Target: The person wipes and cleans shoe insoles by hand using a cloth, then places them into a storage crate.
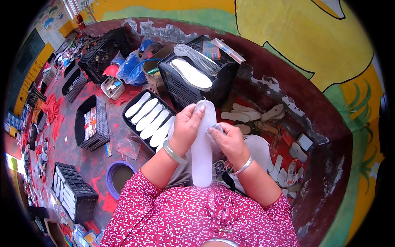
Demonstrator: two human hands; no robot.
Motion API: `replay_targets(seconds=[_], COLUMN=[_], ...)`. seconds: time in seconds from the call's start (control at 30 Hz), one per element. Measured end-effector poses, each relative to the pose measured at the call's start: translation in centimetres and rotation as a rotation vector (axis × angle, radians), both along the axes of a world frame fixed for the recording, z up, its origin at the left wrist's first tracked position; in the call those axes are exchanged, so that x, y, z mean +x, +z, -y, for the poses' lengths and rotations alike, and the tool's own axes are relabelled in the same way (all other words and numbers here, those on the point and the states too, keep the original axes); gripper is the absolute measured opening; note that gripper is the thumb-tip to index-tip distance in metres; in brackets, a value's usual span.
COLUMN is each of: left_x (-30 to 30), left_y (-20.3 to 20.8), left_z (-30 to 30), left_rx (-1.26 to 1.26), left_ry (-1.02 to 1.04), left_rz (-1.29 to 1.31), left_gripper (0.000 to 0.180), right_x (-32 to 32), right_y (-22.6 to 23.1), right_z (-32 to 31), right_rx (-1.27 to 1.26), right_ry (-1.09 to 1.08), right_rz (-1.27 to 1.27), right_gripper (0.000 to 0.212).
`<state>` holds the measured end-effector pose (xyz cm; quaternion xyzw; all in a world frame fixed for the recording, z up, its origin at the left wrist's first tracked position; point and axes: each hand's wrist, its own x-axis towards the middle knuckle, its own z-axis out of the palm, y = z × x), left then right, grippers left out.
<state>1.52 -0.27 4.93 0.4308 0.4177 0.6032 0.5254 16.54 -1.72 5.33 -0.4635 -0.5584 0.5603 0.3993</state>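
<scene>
Insole held lengthwise, toe pointing away, by both hands

Matt white foam insole; black plastic lattice crate

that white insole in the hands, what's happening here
A person sitting on the floor holds a long white insole over their lap. The left hand grips its upper end while the right hand presses a bit of clear plastic film against its edge. A black crate of more white insoles sits just ahead.
</scene>
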Motion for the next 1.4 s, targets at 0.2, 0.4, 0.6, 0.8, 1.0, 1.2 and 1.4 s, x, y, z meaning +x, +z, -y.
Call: replay_targets(seconds=[0.2, 0.4, 0.6, 0.8, 1.0, 1.2, 1.4], left_x=[-1.3, -3.1, -4.2, -6.4, -8.2, -6.8, -5.0], left_y=[0.3, 0.1, 0.6, -0.9, -0.2, -1.5, -1.9], left_z=[-1.2, -2.3, -2.9, -4.1, -4.3, -3.8, -3.0], left_rx=[-0.055, 0.001, 0.053, 0.140, 0.144, 0.200, 0.099], left_ry=[0.025, 0.097, 0.201, 0.478, 0.525, 0.561, 0.462], left_rz=[0.112, 0.211, 0.325, 0.323, 0.509, 0.468, 0.588], left_gripper=[0.020, 0.017, 0.017, 0.017, 0.019, 0.021, 0.026], right_x=[-0.5, 0.0, 0.6, 1.6, 3.4, 1.7, 1.6], right_y=[-2.0, -1.6, -2.0, -2.6, -4.8, -1.2, -2.7], right_z=[2.0, 2.4, 3.6, 3.8, 2.4, 2.0, 2.1], right_rx=[-0.018, -0.137, -0.332, -0.393, -0.486, -0.421, -0.335], right_ry=[0.143, 0.249, 0.275, 0.289, 0.095, 0.001, -0.041], right_rz=[0.190, 0.166, -0.026, -0.035, -0.447, -0.685, -0.499], right_gripper=[0.026, 0.024, 0.020, 0.019, 0.022, 0.029, 0.021])
